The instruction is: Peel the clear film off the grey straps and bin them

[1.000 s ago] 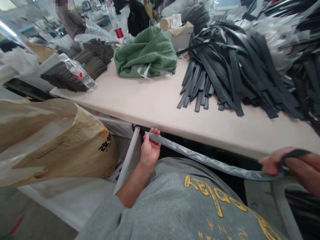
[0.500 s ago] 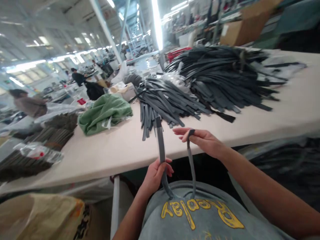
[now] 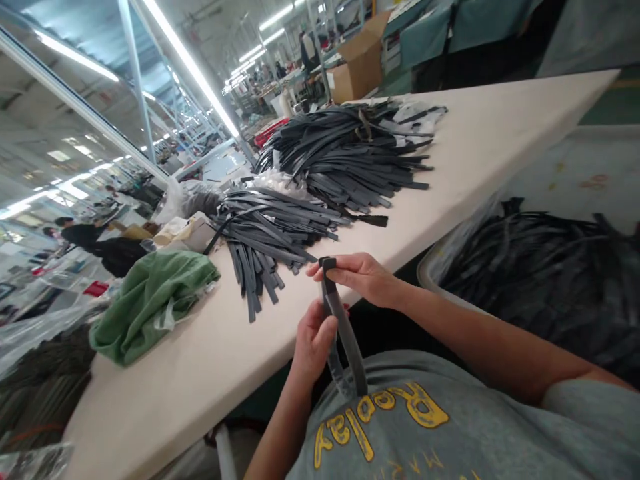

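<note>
A dark grey fabric strip (image 3: 349,337) hangs in a loop in front of my shirt, its two ends brought together at the top. My right hand (image 3: 363,277) pinches the upper ends between thumb and fingers. Lower down, my left hand (image 3: 314,337) is closed around the strip, thumb toward me. Just beyond my hands, a smaller pile of grey strips (image 3: 270,230) lies on the pale table (image 3: 210,363). Behind it spreads a larger bundle of grey strips (image 3: 345,160).
A crumpled green cloth (image 3: 155,300) lies on the table to the left. At right below the table edge stands a pale bin (image 3: 575,160) full of dark strips. A cardboard box (image 3: 357,63) is in the background, and people are farther off at left.
My right hand has moved left, bringing its strip end against the end above my left hand. The view has turned to the right, showing more of the bin.
</note>
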A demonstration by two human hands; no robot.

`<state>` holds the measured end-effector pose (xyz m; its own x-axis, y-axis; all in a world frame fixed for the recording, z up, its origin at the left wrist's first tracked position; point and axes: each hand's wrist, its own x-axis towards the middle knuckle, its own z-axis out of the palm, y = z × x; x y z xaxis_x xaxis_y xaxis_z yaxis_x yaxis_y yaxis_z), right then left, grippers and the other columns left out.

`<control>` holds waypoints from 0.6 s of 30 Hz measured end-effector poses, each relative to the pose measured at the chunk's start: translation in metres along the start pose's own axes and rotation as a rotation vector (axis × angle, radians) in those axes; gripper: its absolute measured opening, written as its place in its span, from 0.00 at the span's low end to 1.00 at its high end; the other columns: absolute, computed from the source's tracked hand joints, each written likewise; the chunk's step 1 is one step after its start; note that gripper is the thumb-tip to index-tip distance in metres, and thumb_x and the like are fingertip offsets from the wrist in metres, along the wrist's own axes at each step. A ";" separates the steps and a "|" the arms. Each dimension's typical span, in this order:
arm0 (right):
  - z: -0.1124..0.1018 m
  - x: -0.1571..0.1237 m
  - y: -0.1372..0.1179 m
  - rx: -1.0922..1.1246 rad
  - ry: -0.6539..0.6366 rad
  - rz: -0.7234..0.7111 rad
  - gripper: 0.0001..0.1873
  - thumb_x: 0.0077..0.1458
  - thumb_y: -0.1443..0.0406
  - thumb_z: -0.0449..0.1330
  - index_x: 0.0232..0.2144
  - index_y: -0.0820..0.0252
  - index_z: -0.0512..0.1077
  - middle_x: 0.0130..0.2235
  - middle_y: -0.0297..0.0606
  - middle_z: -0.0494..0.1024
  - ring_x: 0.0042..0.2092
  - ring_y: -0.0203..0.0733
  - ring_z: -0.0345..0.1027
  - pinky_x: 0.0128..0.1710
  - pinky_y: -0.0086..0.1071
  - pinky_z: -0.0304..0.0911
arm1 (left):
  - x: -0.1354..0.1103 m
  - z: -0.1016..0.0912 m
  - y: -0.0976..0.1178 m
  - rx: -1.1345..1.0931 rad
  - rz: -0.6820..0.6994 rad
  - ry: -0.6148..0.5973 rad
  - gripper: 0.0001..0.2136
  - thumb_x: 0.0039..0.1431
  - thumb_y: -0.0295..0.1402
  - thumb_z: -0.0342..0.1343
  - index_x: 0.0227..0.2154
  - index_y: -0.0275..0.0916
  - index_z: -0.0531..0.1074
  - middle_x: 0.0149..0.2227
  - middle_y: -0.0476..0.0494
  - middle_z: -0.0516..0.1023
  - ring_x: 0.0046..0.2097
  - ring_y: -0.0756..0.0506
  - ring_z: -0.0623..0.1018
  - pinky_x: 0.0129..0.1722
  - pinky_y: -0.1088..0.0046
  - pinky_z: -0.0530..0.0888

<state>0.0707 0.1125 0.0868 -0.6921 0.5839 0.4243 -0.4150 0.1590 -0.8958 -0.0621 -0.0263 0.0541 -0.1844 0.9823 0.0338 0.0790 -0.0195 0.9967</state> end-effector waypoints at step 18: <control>-0.075 -0.089 -0.033 -0.014 0.532 -0.080 0.14 0.60 0.54 0.61 0.36 0.56 0.81 0.39 0.37 0.82 0.45 0.44 0.74 0.55 0.43 0.62 | 0.017 0.104 -0.043 0.242 -0.073 -0.402 0.14 0.62 0.42 0.52 0.30 0.40 0.78 0.34 0.43 0.79 0.38 0.43 0.76 0.41 0.69 0.71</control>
<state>0.1903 0.1149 0.0688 -0.2624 0.8917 0.3688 -0.4440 0.2278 -0.8666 0.0329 0.0105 0.0041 0.1920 0.9747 -0.1143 0.3152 0.0491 0.9478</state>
